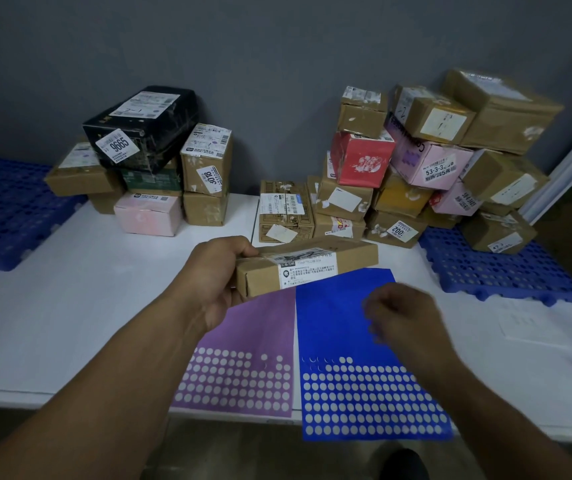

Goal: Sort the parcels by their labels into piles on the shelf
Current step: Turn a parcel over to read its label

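A slim cardboard parcel (312, 263), judged light and stiff enough to be carried by one end, is gripped above the worktop (87, 306) by the left hand (215, 275), while the blurred right hand's (398, 317) hold cannot be told.

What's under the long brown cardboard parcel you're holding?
The left hand holds the long brown cardboard parcel above the purple dot-sticker sheet and blue dot-sticker sheet on the white table, their tops partly hidden behind it.
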